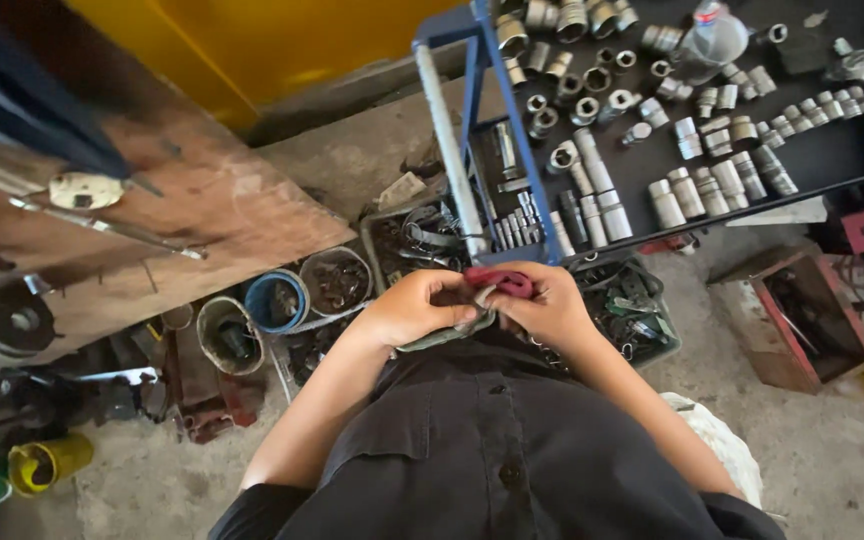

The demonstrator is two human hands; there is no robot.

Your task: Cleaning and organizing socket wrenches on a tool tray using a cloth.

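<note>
Both hands meet just in front of the blue cart (480, 130). The left hand (414, 308) has its fingers curled shut around a grey-green rag (452, 334), and the right hand (550, 310) pinches a red cloth (500, 281) bunched on top. Rows of metal sockets (692, 190) lie on the cart's black shelf. Left of the cart, small buckets (277, 300) stand on the floor below a wooden board (202, 220).

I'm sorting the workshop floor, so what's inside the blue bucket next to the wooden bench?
The blue bucket holds dark, jumbled metal bits, too small and shadowed to tell apart. Its bottom is covered by them. A grey bucket beside it holds similar rusty pieces.
</note>
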